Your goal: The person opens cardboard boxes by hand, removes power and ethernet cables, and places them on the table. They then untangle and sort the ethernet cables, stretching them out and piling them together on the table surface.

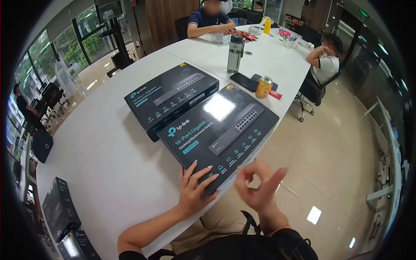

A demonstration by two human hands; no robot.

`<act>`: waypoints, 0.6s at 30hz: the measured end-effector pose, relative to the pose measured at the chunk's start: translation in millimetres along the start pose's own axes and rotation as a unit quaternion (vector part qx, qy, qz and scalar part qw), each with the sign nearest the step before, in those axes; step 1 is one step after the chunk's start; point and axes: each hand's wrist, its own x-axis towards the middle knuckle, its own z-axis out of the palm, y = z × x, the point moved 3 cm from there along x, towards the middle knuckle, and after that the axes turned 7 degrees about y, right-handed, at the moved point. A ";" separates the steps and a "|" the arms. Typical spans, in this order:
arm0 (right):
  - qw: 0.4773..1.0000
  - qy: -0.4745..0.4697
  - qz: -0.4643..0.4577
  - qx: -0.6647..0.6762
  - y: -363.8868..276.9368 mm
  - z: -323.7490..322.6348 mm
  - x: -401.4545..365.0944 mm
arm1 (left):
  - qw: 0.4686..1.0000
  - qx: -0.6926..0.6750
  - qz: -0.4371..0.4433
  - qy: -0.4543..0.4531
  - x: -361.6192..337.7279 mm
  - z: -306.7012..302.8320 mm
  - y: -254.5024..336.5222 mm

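the left hand [193,190] lies loosely splayed on the front tp-link box [216,141], its forearm angled in from below; the right hand [258,185] is raised beside it, fingers curled, thumb out, too blurred to tell if clenched; the box sits at the edge of the tabletop [108,169]
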 end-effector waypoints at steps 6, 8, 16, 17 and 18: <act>0.997 -0.063 -0.022 -0.030 -19.8 18.5 -17.7 | 1.000 -0.006 -0.005 -0.009 -1.9 -5.9 1.5; 0.995 0.008 -0.022 -0.099 -12.3 7.9 -23.1 | 1.000 -0.005 -0.005 -0.006 0.2 -5.0 -0.6; 0.992 -0.013 -0.037 -0.119 -4.3 9.5 -63.3 | 1.000 -0.006 0.001 0.003 2.6 -5.9 -0.4; 0.995 -0.032 -0.032 -0.087 -8.5 14.4 -73.0 | 1.000 -0.007 -0.001 0.002 3.3 -7.3 -0.5; 0.996 -0.048 -0.040 -0.061 -16.5 22.5 -80.8 | 1.000 -0.007 -0.003 -0.001 2.9 -7.5 0.3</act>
